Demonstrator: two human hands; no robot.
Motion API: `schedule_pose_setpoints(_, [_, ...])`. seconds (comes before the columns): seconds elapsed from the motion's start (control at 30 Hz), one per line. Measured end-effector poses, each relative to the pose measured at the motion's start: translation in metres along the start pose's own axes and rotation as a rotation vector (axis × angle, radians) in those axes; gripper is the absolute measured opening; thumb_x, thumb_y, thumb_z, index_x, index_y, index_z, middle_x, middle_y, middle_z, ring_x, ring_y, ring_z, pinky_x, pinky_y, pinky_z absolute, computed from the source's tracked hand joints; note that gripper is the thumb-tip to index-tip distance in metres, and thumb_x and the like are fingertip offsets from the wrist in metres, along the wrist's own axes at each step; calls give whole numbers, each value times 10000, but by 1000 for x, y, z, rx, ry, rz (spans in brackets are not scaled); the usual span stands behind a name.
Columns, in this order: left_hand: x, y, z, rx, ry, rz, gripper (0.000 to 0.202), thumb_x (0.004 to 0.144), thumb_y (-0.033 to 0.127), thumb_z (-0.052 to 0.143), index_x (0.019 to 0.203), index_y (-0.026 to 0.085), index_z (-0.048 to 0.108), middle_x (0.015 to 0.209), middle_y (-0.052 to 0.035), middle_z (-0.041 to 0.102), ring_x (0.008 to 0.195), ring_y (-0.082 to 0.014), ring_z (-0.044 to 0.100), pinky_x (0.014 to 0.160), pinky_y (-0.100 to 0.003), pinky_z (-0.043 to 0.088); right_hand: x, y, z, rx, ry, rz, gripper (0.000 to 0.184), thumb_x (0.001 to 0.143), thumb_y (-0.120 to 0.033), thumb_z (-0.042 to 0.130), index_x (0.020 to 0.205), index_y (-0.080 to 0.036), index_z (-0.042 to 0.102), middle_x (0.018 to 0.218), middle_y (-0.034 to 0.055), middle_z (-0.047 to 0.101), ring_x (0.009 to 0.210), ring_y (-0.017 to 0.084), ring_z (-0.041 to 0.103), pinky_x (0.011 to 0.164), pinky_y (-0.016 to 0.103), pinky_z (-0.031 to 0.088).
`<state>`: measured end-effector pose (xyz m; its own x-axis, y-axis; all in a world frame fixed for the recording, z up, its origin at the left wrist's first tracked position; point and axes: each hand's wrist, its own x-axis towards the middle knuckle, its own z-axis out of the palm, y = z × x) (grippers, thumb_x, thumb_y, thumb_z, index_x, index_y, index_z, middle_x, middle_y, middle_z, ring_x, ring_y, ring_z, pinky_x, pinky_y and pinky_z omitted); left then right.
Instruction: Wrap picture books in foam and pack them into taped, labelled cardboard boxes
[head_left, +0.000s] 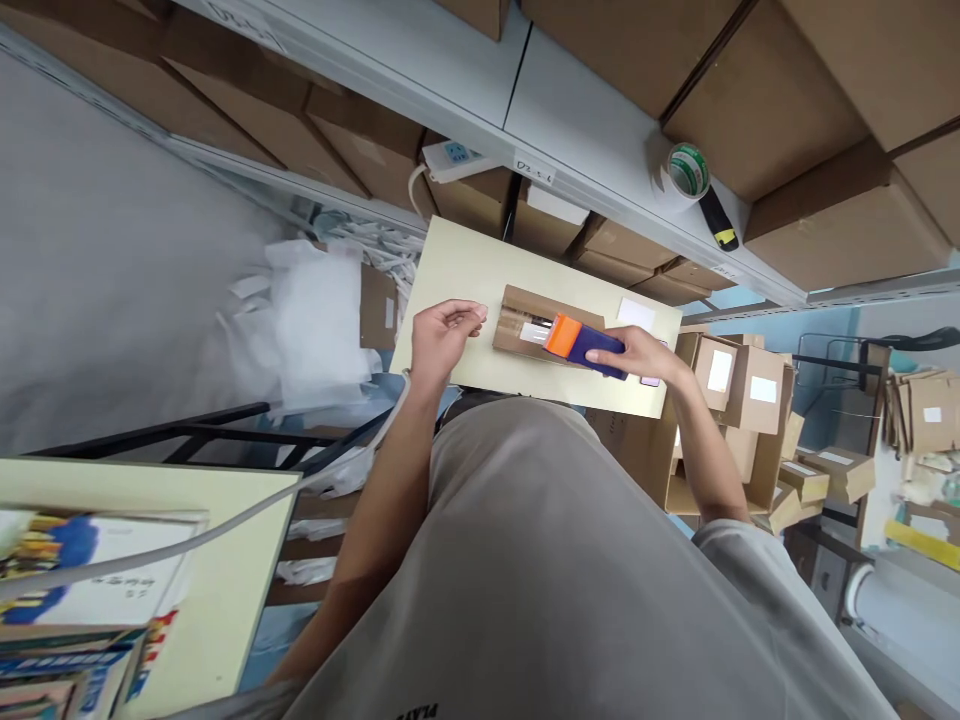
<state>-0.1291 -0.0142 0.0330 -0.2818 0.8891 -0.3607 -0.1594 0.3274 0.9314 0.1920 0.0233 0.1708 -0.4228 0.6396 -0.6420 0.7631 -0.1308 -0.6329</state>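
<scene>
Over box (536, 306), right hand (637, 352) grips blue-orange item (585, 346); left hand (442, 338) curled, hold unclear.

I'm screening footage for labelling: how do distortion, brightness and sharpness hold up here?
Head view throughout: wide-angle distortion seems to stretch the grey shirt toward the lower edge; the white wrapping looks washed out; print on the carton label is unreadable; the orange-and-blue item in the right hand stands out clearly, though fine detail is soft.
</scene>
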Motion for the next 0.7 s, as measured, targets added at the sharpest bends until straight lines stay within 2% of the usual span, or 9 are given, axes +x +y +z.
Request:
schedule_pose_setpoints(0.13, [19, -28, 12, -179, 8, -200, 227, 728, 346, 894, 847, 192, 776, 819, -37, 765, 837, -196, 780, 890, -392, 719, 37, 2, -22, -79, -30, 34, 781, 796, -962, 784, 820, -183, 728, 715, 50, 740, 635, 176, 659, 595, 279, 439])
schedule_pose_setpoints(0.3, [26, -52, 20, -264, 22, -276, 184, 746, 275, 875, 840, 174, 753, 855, -51, 776, 853, -210, 813, 980, -443, 716, 73, 15, -22, -88, -99, 71, 838, 719, -1009, 777, 782, -175, 714, 668, 22, 690, 623, 159, 617, 587, 277, 409])
schedule_pose_setpoints(0.5, [36, -72, 20, -219, 35, -254, 145, 782, 242, 851, 877, 171, 767, 888, -53, 781, 907, -221, 815, 1016, -452, 705, 83, 23, -10, -53, -116, 119, 853, 705, -1019, 780, 782, -172, 721, 680, 29, 710, 632, 162, 605, 617, 283, 460])
schedule_pose_setpoints(0.7, [44, -80, 21, -211, 19, -306, 173, 830, 258, 842, 928, 167, 731, 917, -54, 749, 908, -243, 845, 953, -452, 722, 85, 12, -3, -130, -66, 161, 843, 723, -1011, 790, 763, -175, 692, 681, 19, 674, 646, 152, 573, 617, 276, 424])
